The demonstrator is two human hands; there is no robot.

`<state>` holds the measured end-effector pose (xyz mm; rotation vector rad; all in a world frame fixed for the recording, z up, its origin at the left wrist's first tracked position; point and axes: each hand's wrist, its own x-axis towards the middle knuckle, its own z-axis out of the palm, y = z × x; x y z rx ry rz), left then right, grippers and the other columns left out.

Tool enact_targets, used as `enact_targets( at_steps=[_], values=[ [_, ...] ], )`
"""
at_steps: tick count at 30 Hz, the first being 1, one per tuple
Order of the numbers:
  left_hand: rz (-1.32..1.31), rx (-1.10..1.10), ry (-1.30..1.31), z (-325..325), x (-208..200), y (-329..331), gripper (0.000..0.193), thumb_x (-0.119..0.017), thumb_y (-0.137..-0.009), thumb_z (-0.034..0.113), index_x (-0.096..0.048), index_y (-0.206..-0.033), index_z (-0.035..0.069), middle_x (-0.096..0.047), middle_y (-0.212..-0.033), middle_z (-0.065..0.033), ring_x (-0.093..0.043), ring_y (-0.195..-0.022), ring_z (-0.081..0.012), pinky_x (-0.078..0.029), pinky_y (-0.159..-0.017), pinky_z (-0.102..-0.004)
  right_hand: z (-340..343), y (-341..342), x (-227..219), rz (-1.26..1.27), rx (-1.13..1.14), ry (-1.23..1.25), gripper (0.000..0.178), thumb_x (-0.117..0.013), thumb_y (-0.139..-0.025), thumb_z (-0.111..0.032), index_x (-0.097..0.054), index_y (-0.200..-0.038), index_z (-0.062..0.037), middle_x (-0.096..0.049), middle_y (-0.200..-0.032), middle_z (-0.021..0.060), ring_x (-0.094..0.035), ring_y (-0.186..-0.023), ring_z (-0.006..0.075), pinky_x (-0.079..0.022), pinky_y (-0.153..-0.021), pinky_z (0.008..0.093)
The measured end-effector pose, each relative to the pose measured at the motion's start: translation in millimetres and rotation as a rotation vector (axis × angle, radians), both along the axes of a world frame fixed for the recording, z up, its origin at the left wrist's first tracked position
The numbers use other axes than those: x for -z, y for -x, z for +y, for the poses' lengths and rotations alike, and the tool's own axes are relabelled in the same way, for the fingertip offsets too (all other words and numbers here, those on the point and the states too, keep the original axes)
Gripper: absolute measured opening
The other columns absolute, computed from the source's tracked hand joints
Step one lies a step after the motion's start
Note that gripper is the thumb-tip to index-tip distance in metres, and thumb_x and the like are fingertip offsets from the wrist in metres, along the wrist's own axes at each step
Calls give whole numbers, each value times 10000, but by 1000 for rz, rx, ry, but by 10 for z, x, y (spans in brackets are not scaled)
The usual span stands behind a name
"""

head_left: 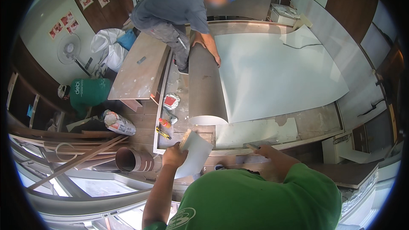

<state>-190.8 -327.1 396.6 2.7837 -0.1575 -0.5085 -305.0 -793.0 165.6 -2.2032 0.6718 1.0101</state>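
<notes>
1. We see our white panel (196, 155) tilted at the near edge of the counter (315, 121), left of centre.
2. Our left grip (174, 156) pinches its left side.
3. Our right grip (265, 150) wraps a small thin tool (252, 146); we cannot tell its kind.
4. Near the panel, we see a yellow cutter (162, 133).
5. Farther off, a co-worker's hands (218, 61) touch a brown-backed roll (206, 81).
</notes>
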Motion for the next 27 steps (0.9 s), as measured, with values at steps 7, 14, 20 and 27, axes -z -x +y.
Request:
enact_targets(
  at_steps=[7,14,20,27],
  values=[
    [145,-13,38,-352,85,111,622,-613,-895,435,-510,-1406,95,-661,-1244,-249,-649,-1144,-410,-508,-1001,-495,-220,294,514,-207,-235,46,755,-696,-787,-670,-730,-1078,25,-729,-892,229,-721,-815,336,-563,-713,448],
    [180,6,54,-483,-113,264,536,-575,-916,414,-541,-1346,94,-676,-1235,-218,-657,-1145,-387,-520,-984,-480,-257,474,230,69,-66,-11,667,-701,-841,-563,-716,-1105,50,-695,-977,217,-666,-801,305,-520,-691,423],
    [146,-13,70,-437,-53,277,564,-593,-892,416,-553,-1373,124,-684,-1222,-213,-662,-1137,-355,-521,-983,-459,-666,705,543,63,78,-74,557,-720,-893,-447,-703,-1135,55,-686,-976,198,-647,-842,280,-509,-685,426],
    [149,-65,79,-315,-22,402,507,-591,-906,386,-569,-1336,117,-698,-1181,-198,-675,-1103,-356,-533,-956,-460,-119,491,-308,127,-328,114,630,-565,-956,-556,-697,-1143,30,-701,-1170,224,-681,-1049,392,-513,-856,501]
  ],
)
